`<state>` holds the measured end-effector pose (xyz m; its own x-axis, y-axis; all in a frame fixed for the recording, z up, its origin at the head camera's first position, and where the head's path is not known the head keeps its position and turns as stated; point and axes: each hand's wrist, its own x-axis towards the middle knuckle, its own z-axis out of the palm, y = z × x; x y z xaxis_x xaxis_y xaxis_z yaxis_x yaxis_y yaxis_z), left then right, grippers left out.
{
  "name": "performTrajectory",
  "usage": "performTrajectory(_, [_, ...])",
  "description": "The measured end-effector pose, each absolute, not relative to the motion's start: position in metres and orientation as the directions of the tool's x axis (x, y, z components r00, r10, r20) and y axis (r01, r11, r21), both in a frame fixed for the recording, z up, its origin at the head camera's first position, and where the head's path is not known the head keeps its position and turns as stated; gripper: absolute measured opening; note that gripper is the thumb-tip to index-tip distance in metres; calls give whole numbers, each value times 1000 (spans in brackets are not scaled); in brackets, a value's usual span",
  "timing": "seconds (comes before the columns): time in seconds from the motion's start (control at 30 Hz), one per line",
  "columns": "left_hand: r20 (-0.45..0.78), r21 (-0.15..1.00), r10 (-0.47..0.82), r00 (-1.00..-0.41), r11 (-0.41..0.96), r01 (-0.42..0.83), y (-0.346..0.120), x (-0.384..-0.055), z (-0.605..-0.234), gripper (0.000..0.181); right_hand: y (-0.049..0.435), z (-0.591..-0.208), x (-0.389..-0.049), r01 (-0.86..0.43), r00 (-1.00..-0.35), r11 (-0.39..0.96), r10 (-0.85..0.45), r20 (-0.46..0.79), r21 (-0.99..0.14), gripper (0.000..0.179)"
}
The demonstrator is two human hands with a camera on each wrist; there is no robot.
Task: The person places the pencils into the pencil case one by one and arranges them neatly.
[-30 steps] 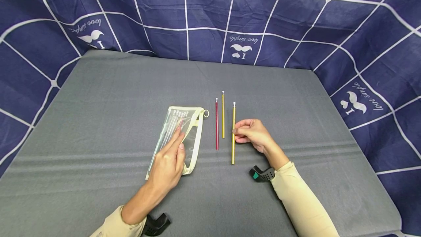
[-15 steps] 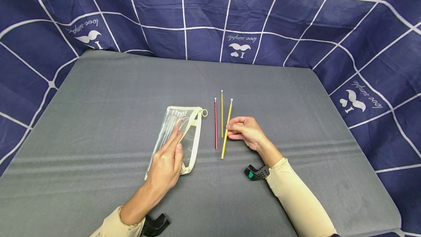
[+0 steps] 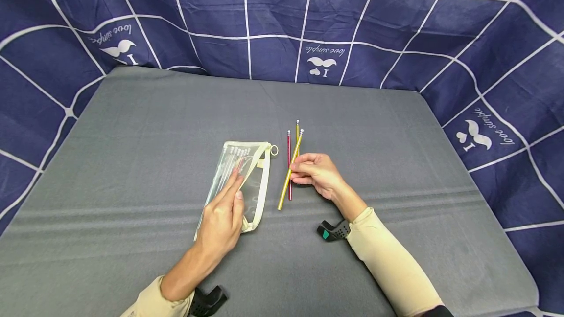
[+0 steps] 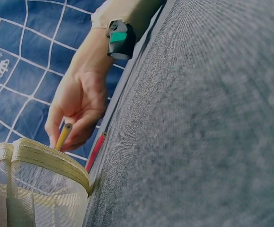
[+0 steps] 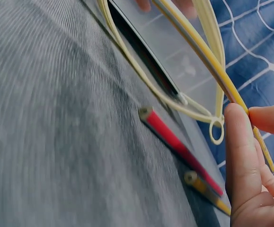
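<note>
A clear pencil pouch (image 3: pixel 260 194) with cream zipper trim lies left of centre, its mouth gaping to the right. My left hand (image 3: pixel 222 219) lies over it and holds the top layer's edge, fingers fairly straight. Several white-ended pencils (image 3: pixel 238 151) show through the plastic. My right hand (image 3: pixel 319 175) pinches a yellow pencil (image 5: pixel 207 61) between thumb and fingers, tilted, its lower end toward the pouch. Below it a red pencil (image 5: pixel 181 149) and another yellow pencil (image 5: pixel 205 193) lie on the cloth, partly covered by the right hand in the head view.
A grey cloth-covered table (image 3: pixel 374 136) spreads beneath everything. Blue curtain fabric (image 3: pixel 282 18) with white grid lines stands along the back and sides. Each wrist carries a black camera mount (image 3: pixel 335 230). The pouch's zipper ring (image 3: pixel 274 150) sticks out at its upper right corner.
My right hand has moved left with the yellow pencil, which has gone from nearly upright in view to slanted, now crossing over the other two. The left hand and pouch have stayed put.
</note>
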<state>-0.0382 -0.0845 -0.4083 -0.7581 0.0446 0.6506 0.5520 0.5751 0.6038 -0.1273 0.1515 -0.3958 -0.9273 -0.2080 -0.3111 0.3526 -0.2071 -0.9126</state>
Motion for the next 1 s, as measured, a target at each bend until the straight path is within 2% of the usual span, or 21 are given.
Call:
performTrajectory(0.73, [655,595,60,-753,574,562,-85,-38,-407,34,114,-393,-122,352,-925,-232,-234,-299,-907,18])
performTrajectory(1.0, [633,607,61,-772,580,544,-85,-37,-407,35,103,-397,-116,355,-923,-244,-242,-298,-902,17])
